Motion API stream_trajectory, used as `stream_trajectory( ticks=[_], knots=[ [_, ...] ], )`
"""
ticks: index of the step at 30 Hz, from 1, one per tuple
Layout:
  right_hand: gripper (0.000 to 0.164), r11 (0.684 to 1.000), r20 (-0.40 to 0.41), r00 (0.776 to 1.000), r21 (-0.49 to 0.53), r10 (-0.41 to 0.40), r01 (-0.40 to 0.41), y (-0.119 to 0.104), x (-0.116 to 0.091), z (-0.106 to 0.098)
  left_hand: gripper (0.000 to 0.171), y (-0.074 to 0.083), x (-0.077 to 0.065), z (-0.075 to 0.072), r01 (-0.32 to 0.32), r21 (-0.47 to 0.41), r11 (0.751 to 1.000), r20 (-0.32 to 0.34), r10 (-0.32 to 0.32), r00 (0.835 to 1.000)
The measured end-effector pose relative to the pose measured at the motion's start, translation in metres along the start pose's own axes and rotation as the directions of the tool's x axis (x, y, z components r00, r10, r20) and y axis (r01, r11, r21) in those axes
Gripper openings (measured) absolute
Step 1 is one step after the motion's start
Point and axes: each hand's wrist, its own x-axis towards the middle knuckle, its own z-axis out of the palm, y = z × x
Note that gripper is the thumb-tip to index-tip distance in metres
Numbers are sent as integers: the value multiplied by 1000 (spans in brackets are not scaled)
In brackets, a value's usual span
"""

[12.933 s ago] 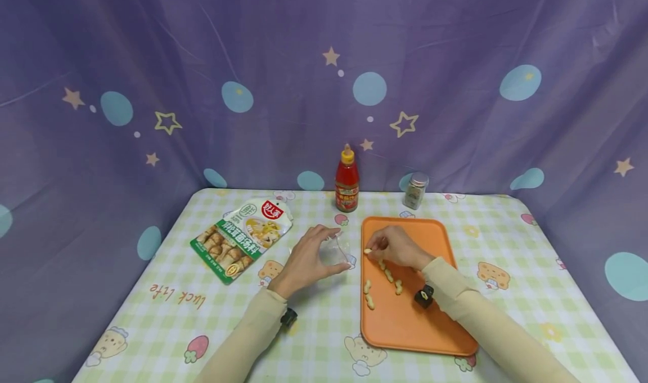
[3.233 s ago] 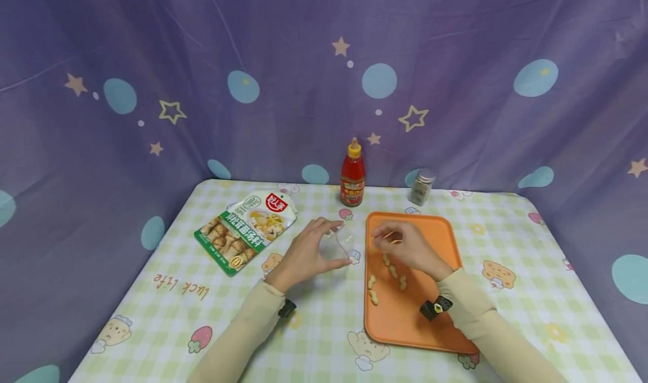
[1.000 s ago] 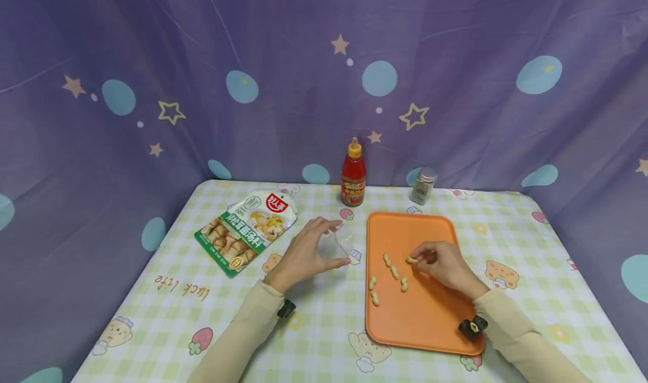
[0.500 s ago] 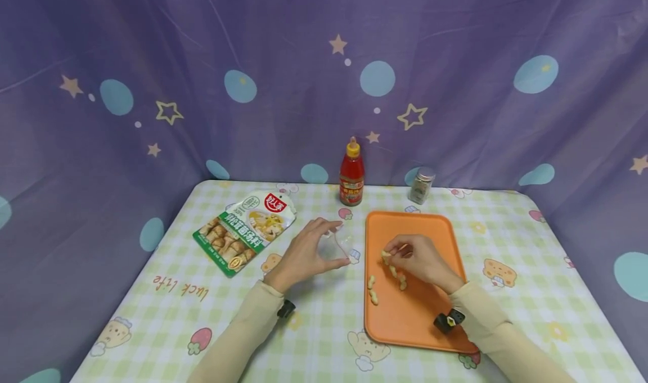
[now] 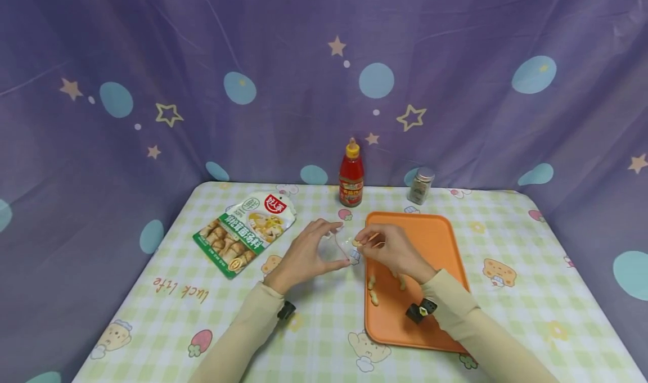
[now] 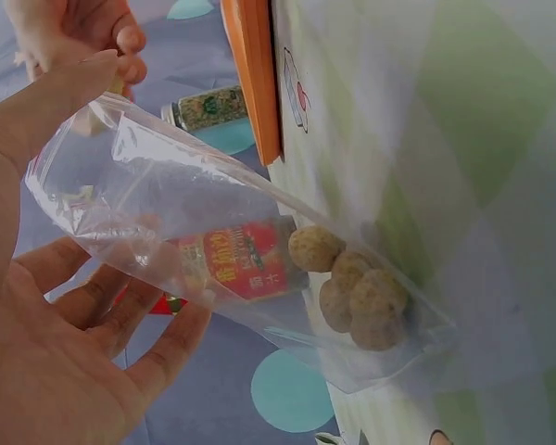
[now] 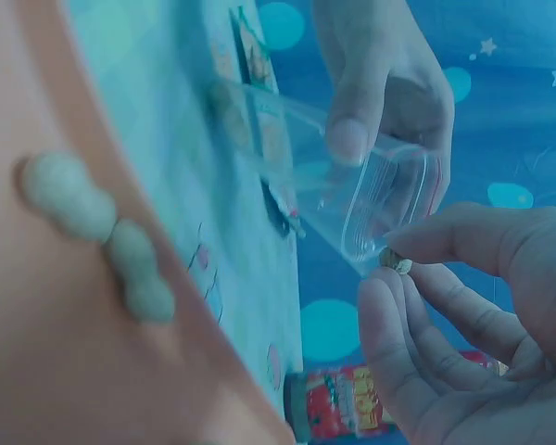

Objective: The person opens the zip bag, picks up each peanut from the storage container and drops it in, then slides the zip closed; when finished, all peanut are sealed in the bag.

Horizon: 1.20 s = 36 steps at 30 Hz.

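Note:
In the head view my left hand [image 5: 306,256] holds a clear zip bag [image 6: 157,190] by its mouth, thumb on one side and fingers on the other, so the mouth gapes. Several brown lumps, apparently peanuts [image 6: 375,301], lie at the bag's bottom. My right hand [image 5: 392,252] pinches one peanut [image 7: 396,260] between thumb and fingers, right at the bag's mouth. Several more peanuts [image 5: 373,297] lie on the orange tray [image 5: 420,327]; the right hand and wrist partly hide some of them.
A green and white food pouch [image 5: 245,231] lies flat at the left. At the back stand a red sauce bottle [image 5: 351,175] with a yellow cap and a small spice jar [image 5: 420,186]. A purple curtain [image 5: 283,45] hangs behind the checked tablecloth [image 5: 324,327].
A second ago my right hand held a peanut over the tray's middle; it has carried the peanut left to the bag's mouth. My left hand stays in place with the bag.

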Motion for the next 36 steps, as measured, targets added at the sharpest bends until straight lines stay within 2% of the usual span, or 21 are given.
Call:
stream_trajectory(
  ticks=[11,25,31,36],
  knots=[
    [12,999,-7,999,-1,-48,48,-10,8,11,80,1,0,1,-19,-7,1000,-1,19,1000],
    [15,999,10,999,17,-35,35,-14,7,11,80,1,-1,0,-16,0,1000,3,16,1000],
    [16,999,2,999,13,-42,42,-3,2,4,81,2,0,-3,-22,2,1000,-16,22,1000],
    [13,1000,-7,1000,9,-5,5,10,-6,-4,80,2,0,-4,-9,7,1000,-18,9,1000]
  ],
)
